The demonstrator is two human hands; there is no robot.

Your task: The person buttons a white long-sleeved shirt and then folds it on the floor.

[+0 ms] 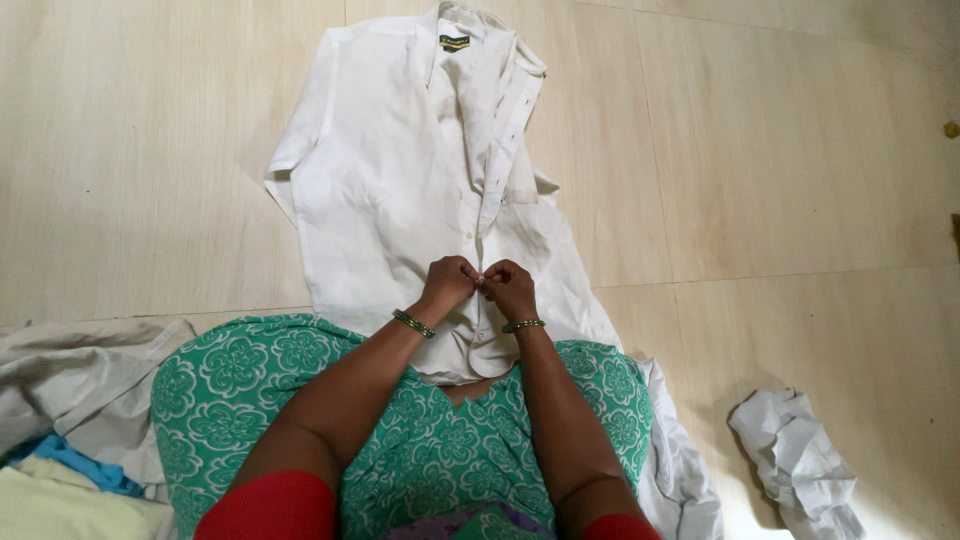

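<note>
Both grips pinch the button placket of a white shirt (pixel 400 190): the left hand (pixel 447 283) and the right hand (pixel 511 288) meet knuckle to knuckle at one small button, fingers curled tight on the cloth from either side. That shirt lies spread flat on the floor, collar at the far end, its front partly open above the hands, its hem drawn up onto the person's lap. A heap of clothes (pixel 70 420), grey, blue and pale yellow, sits at the left edge beside the knee, and a crumpled white cloth (pixel 795 460) lies well apart to the right; nothing stands between the hands and the shirt. Pale beige floor tiles (pixel 780 180) with thin joints fill the room in view. Both forearms reach forward over a green patterned skirt (pixel 235 385), wrists close together, each wearing a thin bangle, red sleeves at the elbows
</note>
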